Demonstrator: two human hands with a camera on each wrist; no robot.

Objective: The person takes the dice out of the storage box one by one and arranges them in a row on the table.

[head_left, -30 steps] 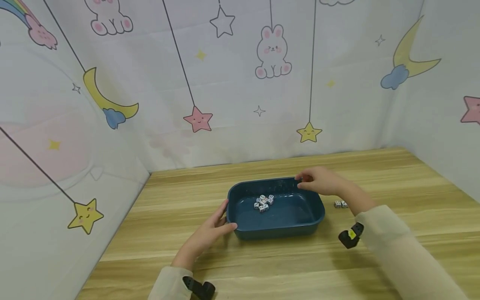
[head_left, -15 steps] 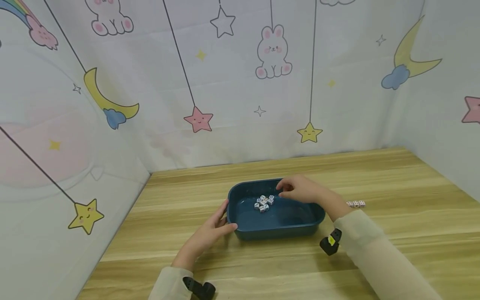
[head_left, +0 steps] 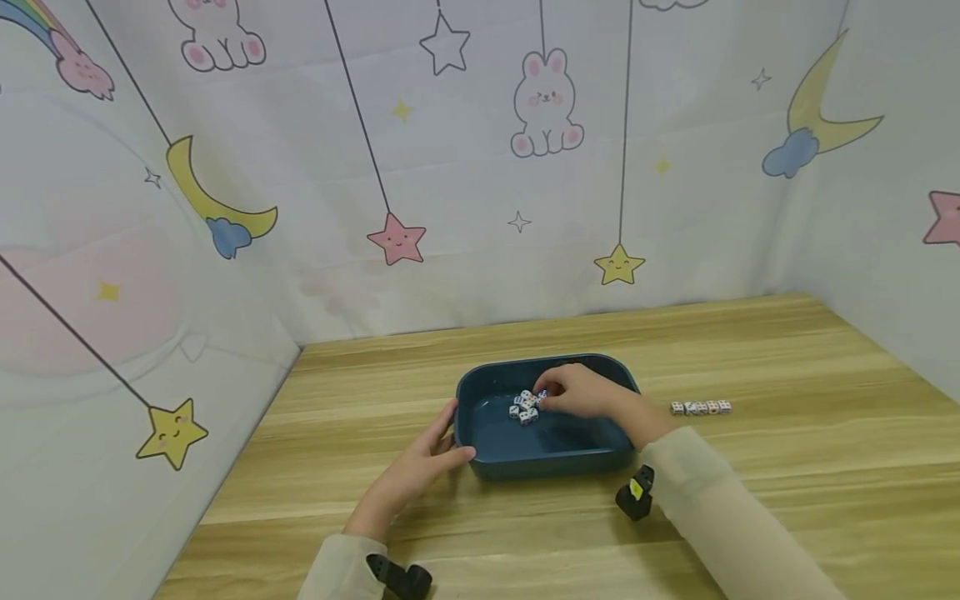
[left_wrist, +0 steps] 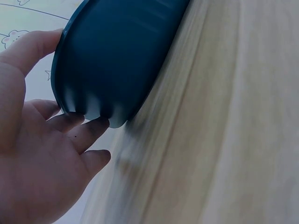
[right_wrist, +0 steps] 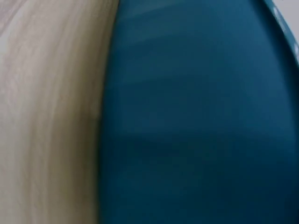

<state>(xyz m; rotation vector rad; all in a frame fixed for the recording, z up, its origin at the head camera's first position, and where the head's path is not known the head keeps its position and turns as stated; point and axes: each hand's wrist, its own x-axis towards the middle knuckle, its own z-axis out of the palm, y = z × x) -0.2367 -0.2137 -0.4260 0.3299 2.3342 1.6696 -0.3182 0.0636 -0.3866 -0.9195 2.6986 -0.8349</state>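
A dark blue rectangular dish (head_left: 517,468) stands on the table. Inside it, left of the middle, lies a small cluster of white dice (head_left: 524,408). My left hand (head_left: 416,467) rests against the dish's left end, thumb at the near corner and fingers along the outer wall. The left wrist view shows its fingertips (left_wrist: 100,125) touching that wall. Over the dish, my right hand (head_left: 585,392) reaches in from the right, with thumb and forefinger about a die (head_left: 543,395) at the cluster's right edge. The right wrist view shows only the dish's outer wall (right_wrist: 196,112) and wood.
To the right of the dish, several dice (head_left: 701,407) lie in a straight row on the wooden table (head_left: 360,375). Behind the table hangs a white cloth (head_left: 465,292) printed with stars, moons and rabbits. Each wrist carries a small black camera (head_left: 636,493).
My right hand has moved left and down from the dish's far right rim to the dice cluster. The row of dice at right is now fully uncovered. My left hand stays put.
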